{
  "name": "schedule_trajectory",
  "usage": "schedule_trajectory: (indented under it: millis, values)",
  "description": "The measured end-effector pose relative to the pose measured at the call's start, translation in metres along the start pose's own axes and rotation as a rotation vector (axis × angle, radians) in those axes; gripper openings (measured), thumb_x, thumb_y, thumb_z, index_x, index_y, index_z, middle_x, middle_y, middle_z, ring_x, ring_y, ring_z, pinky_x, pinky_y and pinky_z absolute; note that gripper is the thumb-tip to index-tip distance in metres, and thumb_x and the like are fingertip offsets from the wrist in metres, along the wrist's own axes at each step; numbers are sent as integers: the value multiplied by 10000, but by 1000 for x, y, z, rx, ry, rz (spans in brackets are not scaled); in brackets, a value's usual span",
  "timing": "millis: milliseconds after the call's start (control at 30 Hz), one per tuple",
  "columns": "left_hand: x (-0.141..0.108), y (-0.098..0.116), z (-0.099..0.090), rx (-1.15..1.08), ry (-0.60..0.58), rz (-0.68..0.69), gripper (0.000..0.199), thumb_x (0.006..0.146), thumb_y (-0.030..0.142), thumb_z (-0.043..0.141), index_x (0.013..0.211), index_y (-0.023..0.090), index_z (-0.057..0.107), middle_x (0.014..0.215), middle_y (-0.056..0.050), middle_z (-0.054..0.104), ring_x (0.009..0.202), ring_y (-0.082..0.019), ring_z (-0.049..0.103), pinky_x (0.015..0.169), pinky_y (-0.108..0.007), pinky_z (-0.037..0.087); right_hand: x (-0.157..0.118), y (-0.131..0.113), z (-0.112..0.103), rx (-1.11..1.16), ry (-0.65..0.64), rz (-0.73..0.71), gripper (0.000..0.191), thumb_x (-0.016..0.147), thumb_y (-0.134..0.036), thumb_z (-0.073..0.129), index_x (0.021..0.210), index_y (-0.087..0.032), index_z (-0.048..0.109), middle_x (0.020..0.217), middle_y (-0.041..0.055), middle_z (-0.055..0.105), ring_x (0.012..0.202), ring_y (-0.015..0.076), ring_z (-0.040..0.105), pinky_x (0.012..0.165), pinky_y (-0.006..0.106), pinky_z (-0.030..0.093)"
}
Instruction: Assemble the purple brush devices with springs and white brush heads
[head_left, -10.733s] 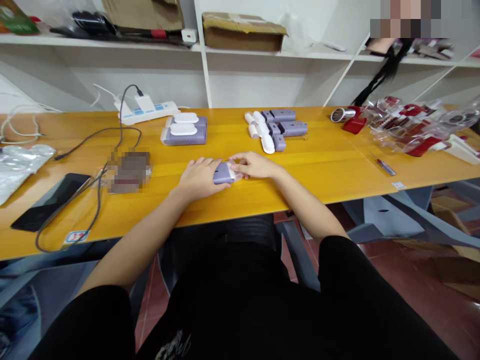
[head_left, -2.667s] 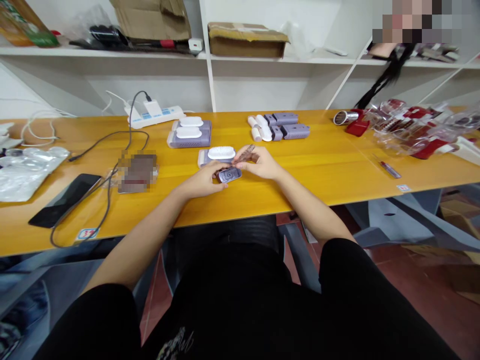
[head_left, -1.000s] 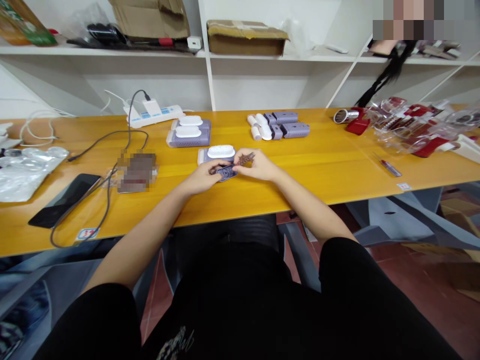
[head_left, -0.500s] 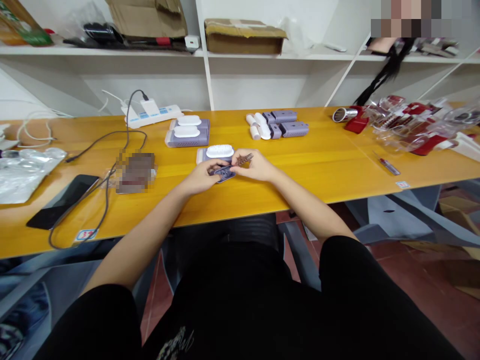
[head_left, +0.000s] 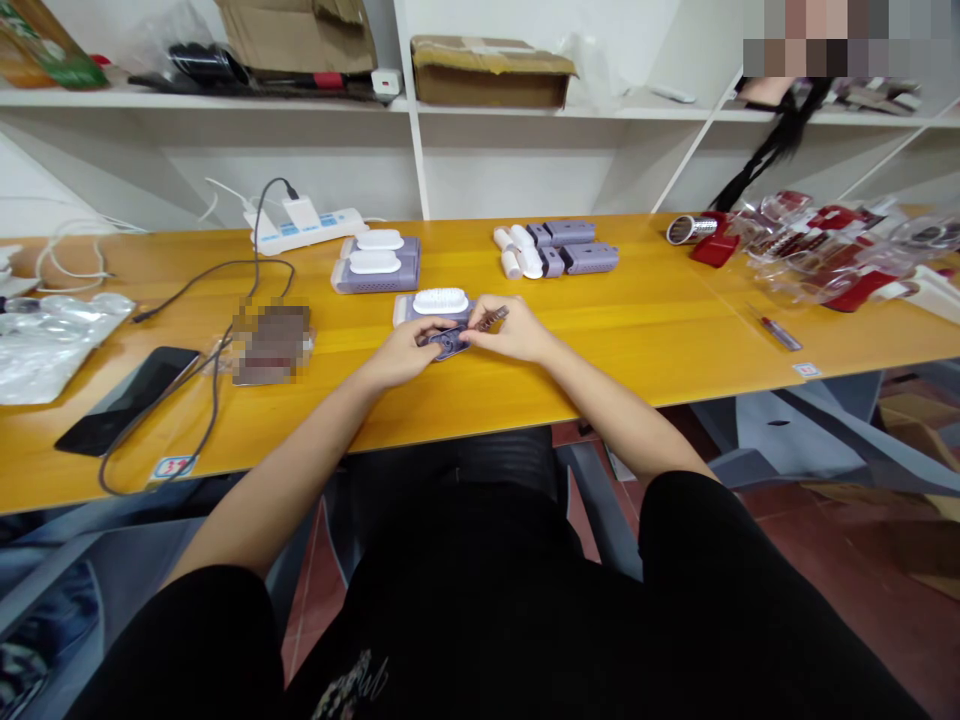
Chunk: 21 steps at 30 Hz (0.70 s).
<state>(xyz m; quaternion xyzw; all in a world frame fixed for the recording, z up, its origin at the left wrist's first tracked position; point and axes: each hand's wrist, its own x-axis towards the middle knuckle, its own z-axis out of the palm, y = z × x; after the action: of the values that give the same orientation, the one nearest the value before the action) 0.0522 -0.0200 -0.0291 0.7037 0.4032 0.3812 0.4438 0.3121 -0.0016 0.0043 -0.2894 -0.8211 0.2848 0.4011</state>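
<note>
Near the table's front edge, my left hand (head_left: 409,352) grips a small grey-purple plastic part (head_left: 448,344) with a hollow inner side facing up. My right hand (head_left: 512,330) touches the part's right end and is closed around a small brownish, ridged object (head_left: 492,319), too small to make out well. Just behind my hands lies a grey-purple piece with a white bristled pad (head_left: 440,301). Farther back on the left are similar pieces with white oval pads (head_left: 375,262). Several purple blocks (head_left: 589,259) and white pieces (head_left: 527,252) sit behind to the right.
Left on the yellow table (head_left: 360,405) are a black phone (head_left: 127,400), a blurred-out packet (head_left: 271,345), a dark cable (head_left: 215,420) and a power strip (head_left: 315,231). A screwdriver (head_left: 781,333) and red brush parts in plastic (head_left: 832,250) lie right. Shelves stand behind.
The plastic part has tilted slightly in my hands, and its near edge sits a little higher. Otherwise the scene looks the same.
</note>
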Motion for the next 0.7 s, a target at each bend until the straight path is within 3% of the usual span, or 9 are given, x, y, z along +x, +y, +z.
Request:
schedule_trajectory:
  millis: [167, 467, 700]
  values:
    - [0, 1, 1, -7, -6, 0, 431, 898, 217, 783, 1326, 186, 823, 1411, -139, 843, 1263, -286, 803, 1202, -516, 614, 0, 0, -1, 16, -2, -38, 401, 913, -564, 898, 848, -225, 694, 830, 21, 762, 745, 180, 643, 743, 330, 485]
    - [0, 1, 1, 8, 2, -8, 410, 931, 305, 842, 1326, 196, 832, 1393, -134, 846, 1256, -297, 803, 1188, -520, 620, -1, 3, -1, 10, -5, -37, 407, 933, -570, 891, 855, -227, 687, 831, 13, 747, 760, 178, 622, 762, 331, 482]
    - [0, 1, 2, 12, 22, -21, 431, 909, 260, 821, 1334, 190, 824, 1310, -133, 861, 1166, -276, 810, 1114, -489, 643, -1, 4, -1, 1, 8, -49, 406, 946, -575, 888, 864, -227, 695, 830, 18, 752, 760, 185, 636, 767, 336, 498]
